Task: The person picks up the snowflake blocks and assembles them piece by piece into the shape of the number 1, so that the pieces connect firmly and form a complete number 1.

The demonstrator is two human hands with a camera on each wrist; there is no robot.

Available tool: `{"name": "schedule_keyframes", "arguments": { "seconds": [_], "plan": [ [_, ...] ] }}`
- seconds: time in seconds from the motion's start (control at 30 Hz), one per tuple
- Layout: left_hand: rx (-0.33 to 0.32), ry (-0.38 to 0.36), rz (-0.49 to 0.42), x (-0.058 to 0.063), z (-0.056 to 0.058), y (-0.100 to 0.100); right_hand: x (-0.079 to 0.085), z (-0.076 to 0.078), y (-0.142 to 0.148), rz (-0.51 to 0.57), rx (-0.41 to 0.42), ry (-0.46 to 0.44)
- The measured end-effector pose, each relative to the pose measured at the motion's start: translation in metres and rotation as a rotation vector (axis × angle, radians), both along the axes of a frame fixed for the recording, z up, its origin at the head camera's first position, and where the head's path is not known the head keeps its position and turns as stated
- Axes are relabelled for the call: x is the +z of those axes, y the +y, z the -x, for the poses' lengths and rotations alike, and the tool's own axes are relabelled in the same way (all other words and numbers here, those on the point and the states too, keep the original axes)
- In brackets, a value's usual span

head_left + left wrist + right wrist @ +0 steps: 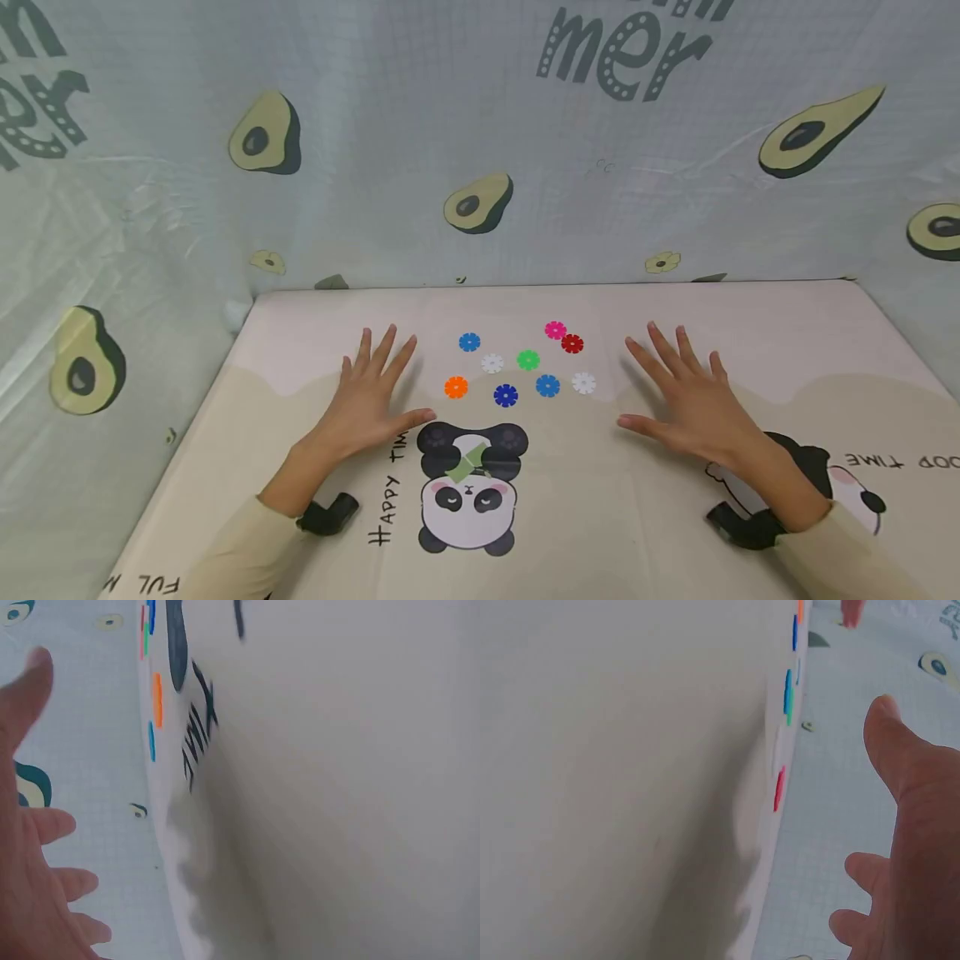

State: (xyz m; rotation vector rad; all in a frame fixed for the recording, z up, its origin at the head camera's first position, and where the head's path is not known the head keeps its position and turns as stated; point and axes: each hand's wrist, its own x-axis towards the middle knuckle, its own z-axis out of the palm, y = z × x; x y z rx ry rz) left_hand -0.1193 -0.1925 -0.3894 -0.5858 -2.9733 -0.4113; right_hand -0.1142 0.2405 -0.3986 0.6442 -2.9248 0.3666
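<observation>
Several flat, notched plastic discs lie scattered on the table between my hands in the head view. Farthest back are a pink disc [556,331], a red disc [572,343] beside it and a light blue disc [469,342]. A white disc [492,363] and a green disc [528,360] lie in the middle. Nearer are an orange disc [456,387], a dark blue disc [506,395], another blue disc [547,386] and a second white disc [583,383]. My left hand [371,400] spreads its fingers left of them, holding nothing. To their right, my right hand [690,400] is likewise spread, with nothing in it.
A printed cloth covers the table [585,517], with a panda picture [468,492] in front of the discs. Behind stands a curtain [375,208] with avocado prints. Black wrist cameras sit under both wrists, and both forearms wear pale sleeves [243,550].
</observation>
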Motion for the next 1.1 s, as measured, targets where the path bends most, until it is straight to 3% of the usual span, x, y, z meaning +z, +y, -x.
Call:
{"name": "schedule_keyframes", "arguments": {
  "seconds": [0.37, 0.63, 0.83, 1.1],
  "plan": [
    [0.032, 0.019, -0.223, -0.009, 0.003, 0.032, -0.005, 0.001, -0.028, 0.134, 0.054, -0.077],
    [0.111, -0.067, -0.387, -0.015, 0.002, 0.051, -0.012, 0.008, -0.043, 0.234, 0.078, -0.044],
    [0.139, -0.150, -0.435, -0.020, 0.001, 0.060, -0.016, 0.015, -0.050, 0.359, 0.042, -0.065],
    [0.173, -0.084, -0.447, -0.034, 0.002, 0.059, -0.031, 0.022, -0.058, 0.423, 0.023, -0.046]
  ]
}}
